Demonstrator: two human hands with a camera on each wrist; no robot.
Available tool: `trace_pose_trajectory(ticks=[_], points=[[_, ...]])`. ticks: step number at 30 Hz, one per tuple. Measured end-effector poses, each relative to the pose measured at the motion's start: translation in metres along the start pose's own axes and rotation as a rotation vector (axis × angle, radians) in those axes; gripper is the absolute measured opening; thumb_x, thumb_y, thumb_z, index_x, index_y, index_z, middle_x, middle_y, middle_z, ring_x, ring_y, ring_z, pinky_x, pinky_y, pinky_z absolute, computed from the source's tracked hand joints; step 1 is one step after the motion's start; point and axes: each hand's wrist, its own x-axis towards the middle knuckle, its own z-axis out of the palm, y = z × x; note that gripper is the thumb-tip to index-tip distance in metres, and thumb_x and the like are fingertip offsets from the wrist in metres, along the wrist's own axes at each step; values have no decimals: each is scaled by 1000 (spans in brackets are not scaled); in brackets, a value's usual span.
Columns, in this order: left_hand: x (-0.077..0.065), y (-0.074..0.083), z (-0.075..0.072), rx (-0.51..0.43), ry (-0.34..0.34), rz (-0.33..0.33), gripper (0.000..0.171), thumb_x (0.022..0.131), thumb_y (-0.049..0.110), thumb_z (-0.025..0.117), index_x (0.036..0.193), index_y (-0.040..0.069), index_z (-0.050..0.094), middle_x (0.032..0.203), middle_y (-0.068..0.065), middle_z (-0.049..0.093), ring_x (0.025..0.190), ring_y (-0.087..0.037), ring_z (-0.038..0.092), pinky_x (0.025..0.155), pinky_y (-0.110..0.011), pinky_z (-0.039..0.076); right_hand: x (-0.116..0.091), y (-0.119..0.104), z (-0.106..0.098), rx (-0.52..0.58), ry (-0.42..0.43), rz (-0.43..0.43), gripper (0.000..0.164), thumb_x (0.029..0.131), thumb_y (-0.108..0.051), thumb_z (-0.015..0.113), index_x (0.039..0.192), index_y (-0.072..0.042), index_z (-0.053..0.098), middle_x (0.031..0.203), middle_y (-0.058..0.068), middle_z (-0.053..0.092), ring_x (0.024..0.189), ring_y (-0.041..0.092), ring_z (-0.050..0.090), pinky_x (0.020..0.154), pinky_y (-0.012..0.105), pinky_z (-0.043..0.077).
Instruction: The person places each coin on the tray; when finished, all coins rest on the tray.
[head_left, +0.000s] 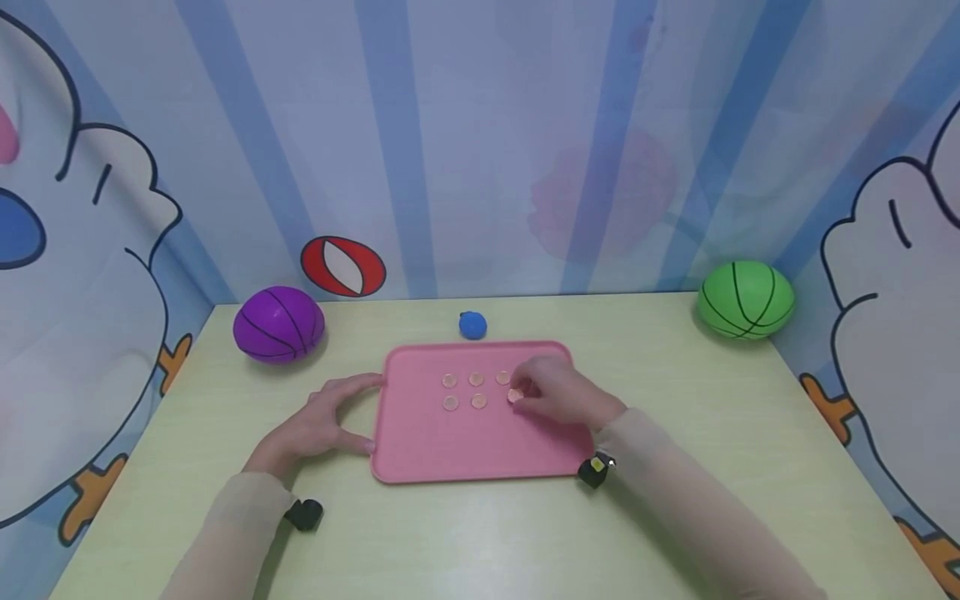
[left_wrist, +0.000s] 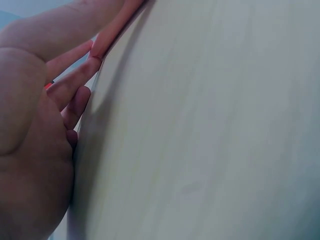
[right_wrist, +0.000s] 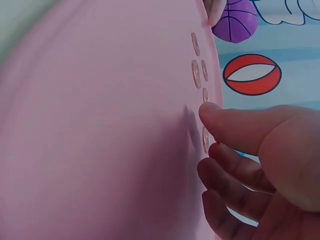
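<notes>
A pink tray (head_left: 465,454) lies flat on the table. Small round coins (head_left: 478,401) rest on it in two rows, looking pinkish with a pale rim. My right hand (head_left: 558,392) reaches over the tray's right part and pinches one coin (head_left: 515,396) between thumb and forefinger, beside the right end of the rows. In the right wrist view that coin (right_wrist: 205,140) shows between the thumb and curled fingers. My left hand (head_left: 318,425) rests at the tray's left edge, fingers and thumb spread and touching the rim. The left wrist view shows mostly palm and tabletop.
Behind the tray sits a small blue ball-like thing (head_left: 472,325). A purple ball (head_left: 279,325) stands at the back left, a green ball (head_left: 746,300) at the back right. Printed curtains (head_left: 487,167) rise along the table's far edge.
</notes>
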Motion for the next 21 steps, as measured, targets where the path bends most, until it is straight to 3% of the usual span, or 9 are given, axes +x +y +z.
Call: trace_pose_trajectory(ticks=[8,21], points=[[-1,0,0,3,1,-1,106,65,37,99,158,31,48,166,-1,40,152,-35,25,122,-73,8,3,-3,10,-72,0,21,19,91,-17,83,107,-9,76,91,-5,70,84,10,62,84,30,58],[0,0,0,6,-1,0,106,65,37,100,157,32,48,166,-1,40,153,-35,24,123,-72,3,6,-1,14,-98,13,30,13,94,-18,80,103,-9,77,93,-2,75,90,13,69,88,34,60]])
